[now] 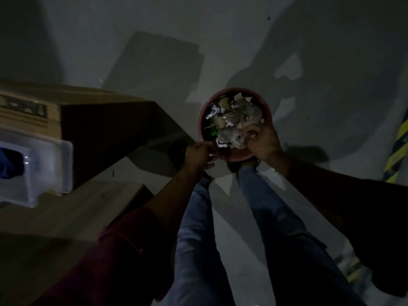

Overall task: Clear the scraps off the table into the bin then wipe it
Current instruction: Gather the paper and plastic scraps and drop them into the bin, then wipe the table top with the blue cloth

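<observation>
Scraps (234, 124): crumpled paper, clear film and card bits heaped in the bin, filling it near to the rim; a small green piece lies at the left edge of the heap.
Legs (271, 228): nearest the camera, in pale trousers, standing on the floor just before the bin.
Counter (66, 215): pale wood at the near left, its corner close to the left arm; no scraps show on the part in view, though the light is poor.
Left hand (198, 154): at the bin's near-left rim, fingers (210, 166) curled round the edge, gripping it.
Right hand (261, 141): over the near-right side of the heap, fingers curled down onto the scraps; whether it pinches a piece or only presses them I cannot tell.
Bin (202, 120): round, reddish, on the floor between the two hands, just beyond the feet.
Handling: the scraps look very light and springy, so I judge they will puff back up and spill if pressed loosely; film bits may be slippery and cling. Best taken in a loose bunch from above, or pushed down with a flat palm while the rim is steadied.
Box (106, 120): brown card, on the counter's far part, well left of the bin.
Tub (44, 164): clear plastic, jutting out at the left, something blue inside.
Floor (154, 29): grey, shadowed, beyond the bin; yellow-black tape at far right.
</observation>
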Demonstrator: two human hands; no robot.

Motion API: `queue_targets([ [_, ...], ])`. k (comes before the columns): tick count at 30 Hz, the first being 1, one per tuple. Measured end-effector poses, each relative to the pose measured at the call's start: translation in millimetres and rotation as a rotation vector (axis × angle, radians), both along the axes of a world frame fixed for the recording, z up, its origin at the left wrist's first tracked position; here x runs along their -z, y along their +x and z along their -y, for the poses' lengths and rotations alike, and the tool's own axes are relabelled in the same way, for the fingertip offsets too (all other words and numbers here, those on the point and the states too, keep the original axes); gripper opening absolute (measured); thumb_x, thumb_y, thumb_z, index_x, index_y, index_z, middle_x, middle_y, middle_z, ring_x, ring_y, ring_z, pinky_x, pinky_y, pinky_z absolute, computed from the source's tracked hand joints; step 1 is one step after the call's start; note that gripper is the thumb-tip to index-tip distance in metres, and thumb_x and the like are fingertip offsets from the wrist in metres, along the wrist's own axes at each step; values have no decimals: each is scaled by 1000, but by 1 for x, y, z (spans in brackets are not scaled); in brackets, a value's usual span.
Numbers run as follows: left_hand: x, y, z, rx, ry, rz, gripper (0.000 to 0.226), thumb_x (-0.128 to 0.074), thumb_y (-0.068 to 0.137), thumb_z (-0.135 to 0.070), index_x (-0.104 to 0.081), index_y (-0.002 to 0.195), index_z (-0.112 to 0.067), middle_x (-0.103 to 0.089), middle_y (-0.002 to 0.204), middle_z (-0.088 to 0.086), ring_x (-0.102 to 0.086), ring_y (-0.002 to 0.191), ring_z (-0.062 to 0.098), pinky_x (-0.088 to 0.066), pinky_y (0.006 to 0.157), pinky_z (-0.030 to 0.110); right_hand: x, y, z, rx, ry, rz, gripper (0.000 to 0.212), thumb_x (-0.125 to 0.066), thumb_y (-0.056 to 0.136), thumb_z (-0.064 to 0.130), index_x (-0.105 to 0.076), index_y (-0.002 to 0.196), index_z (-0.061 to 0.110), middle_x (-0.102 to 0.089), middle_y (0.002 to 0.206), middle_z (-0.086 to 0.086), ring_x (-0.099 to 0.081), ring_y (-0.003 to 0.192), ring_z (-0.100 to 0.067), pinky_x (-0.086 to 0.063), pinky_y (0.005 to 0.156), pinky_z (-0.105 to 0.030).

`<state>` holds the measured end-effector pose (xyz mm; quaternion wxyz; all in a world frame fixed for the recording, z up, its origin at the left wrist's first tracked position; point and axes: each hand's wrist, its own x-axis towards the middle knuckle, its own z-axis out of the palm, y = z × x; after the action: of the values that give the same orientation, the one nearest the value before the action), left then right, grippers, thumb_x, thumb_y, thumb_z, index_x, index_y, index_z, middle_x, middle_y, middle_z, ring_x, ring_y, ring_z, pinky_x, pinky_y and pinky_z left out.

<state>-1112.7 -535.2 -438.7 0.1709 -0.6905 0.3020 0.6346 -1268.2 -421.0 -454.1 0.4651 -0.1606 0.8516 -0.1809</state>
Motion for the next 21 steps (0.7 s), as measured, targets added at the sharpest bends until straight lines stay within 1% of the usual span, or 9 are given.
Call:
queue_targets([
  [2, -20, 1, 3, 19, -39, -25, 22, -51, 96, -8, -70, 90, -16, -73, 93, 11, -66, 73, 22, -48, 62, 27, -25, -2, 4, -21, 9, 16, 24, -64, 83, -4, -78, 100, 4, -77, 108, -8, -67, 104, -22, -46, 87, -19],
  [4, -51, 1, 7, 42, -82, -42, 23, -49, 97, -7, -70, 90, -14, -72, 89, 10, -64, 68, 22, -48, 61, 28, -55, -1, 9, -59, -30, -10, 24, -66, 83, 0, -79, 101, 8, -77, 109, -9, -69, 106, -27, -52, 93, -27],
  [6, -97, 2, 15, -2, -150, -43, 22, -51, 97, -4, -69, 87, -10, -69, 82, 10, -63, 64, 22, -49, 65, 34, -94, -2, 21, -107, -68, 5, 22, -67, 82, 9, -78, 101, 10, -77, 111, -10, -69, 107, -30, -54, 98, -34],
  [8, -154, 6, 23, -26, -203, -68, 19, -55, 98, -3, -69, 86, -6, -67, 80, 12, -61, 57, 18, -49, 61, 31, -136, -3, 42, -161, -134, 21, 23, -61, 77, 24, -78, 93, 18, -78, 104, -6, -71, 101, -29, -55, 97, -40],
  [9, -181, 10, 27, -17, -237, -89, 16, -57, 98, -3, -71, 90, -3, -67, 82, 14, -62, 54, 14, -49, 56, 27, -163, -1, 56, -203, -169, 22, 25, -57, 77, 25, -77, 91, 22, -78, 100, -3, -70, 97, -26, -54, 96, -38],
  [11, -230, 21, 38, -17, -347, -105, 16, -59, 98, -5, -73, 104, 3, -72, 90, 18, -64, 53, 2, -51, 54, 20, -216, 6, 86, -336, -206, 21, 24, -58, 83, 20, -78, 96, 19, -75, 95, -2, -67, 91, -19, -48, 86, -27],
  [14, -296, 41, 54, -117, -525, -129, 16, -62, 96, -5, -75, 105, -3, -75, 90, 7, -66, 64, -7, -55, 67, 22, -269, 25, 122, -417, -276, 2, 19, -66, 87, 9, -78, 100, 16, -75, 94, 2, -66, 89, -11, -44, 77, -18],
  [18, -355, 89, 76, -323, -668, -104, 15, -65, 93, -10, -78, 95, -17, -78, 96, -4, -72, 94, 11, -57, 88, 35, -326, 74, 179, -570, -402, 2, 21, -70, 82, 6, -78, 96, 20, -79, 97, 2, -72, 89, -14, -55, 84, -22],
  [21, -362, 138, 102, -550, -637, -43, 16, -69, 88, -8, -80, 84, -19, -79, 91, 2, -73, 94, 24, -56, 87, 41, -347, 123, 216, -636, -467, 22, 18, -71, 82, 11, -79, 94, 23, -79, 97, 4, -73, 87, -10, -56, 86, -22],
])
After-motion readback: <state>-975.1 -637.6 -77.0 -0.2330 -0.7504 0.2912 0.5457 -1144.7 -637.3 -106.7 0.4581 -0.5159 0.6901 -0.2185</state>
